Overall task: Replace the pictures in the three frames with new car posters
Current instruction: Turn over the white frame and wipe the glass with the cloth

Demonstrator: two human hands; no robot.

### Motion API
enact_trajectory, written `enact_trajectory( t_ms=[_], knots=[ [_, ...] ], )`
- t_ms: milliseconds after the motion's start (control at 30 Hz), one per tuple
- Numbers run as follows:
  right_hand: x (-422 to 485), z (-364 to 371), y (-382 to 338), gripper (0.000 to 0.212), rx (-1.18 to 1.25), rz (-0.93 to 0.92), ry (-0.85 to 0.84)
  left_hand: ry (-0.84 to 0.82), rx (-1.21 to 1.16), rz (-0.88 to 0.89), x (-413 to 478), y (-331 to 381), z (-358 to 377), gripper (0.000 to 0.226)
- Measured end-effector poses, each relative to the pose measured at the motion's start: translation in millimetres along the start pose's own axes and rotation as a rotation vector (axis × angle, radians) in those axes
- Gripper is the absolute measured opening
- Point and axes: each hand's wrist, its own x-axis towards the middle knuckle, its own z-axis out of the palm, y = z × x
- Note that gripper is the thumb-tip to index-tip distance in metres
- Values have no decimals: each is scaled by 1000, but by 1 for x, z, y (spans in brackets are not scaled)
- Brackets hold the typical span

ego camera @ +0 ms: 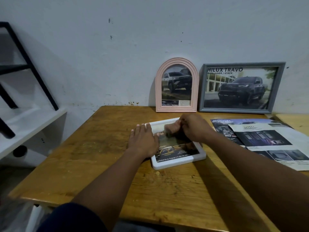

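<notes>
Closest to me is a dark sleeve (71, 218), and from it both bare arms reach forward over the wooden table (100, 148). A white frame (175, 163) lies flat on the table, near its middle, with a car poster (175, 149) already inside it. The left hand (143, 141) lies on the left edge of this frame, palm down, with the fingers straight and a little spread. The right hand (194, 128) is over the upper part of the frame, and its fingers are curled around a brownish thing (172, 129) that touches the poster side. This thing is blurred, so I cannot tell what it is.

To the right of the white frame, some car leaflets (267, 139) lie flat and overlap each other. At the far edge of the table two more frames stand side by side and lean on the wall (117, 56): a pink arched frame (158, 91) and, on its right, a grey frame (203, 91). Each one shows a picture of a dark pickup. To the left of the table there is a white shelf (33, 118).
</notes>
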Motion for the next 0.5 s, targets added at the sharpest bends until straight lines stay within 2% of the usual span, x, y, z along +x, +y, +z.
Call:
enact_trajectory(
  t_ms=[133, 267, 400, 433, 500],
  knots=[
    [-20, -35, 17, 22, -14, 65, 99, 26, -3, -16, 1, -1, -3, 74],
    [-58, -47, 41, 21, -171, 130, 63, 92, 26, -9, 0, 0, -6, 74],
    [-94, -35, 51, 42, -409, 189, -170, 124, 6, -32, -6, 0, -4, 72],
    [-98, -34, 48, 46, -417, 201, -171, 132, -5, -45, -7, 0, -3, 71],
    [-96, -33, 39, 50, -350, 189, -68, 151, -48, -81, -11, 0, -4, 64]
  ],
)
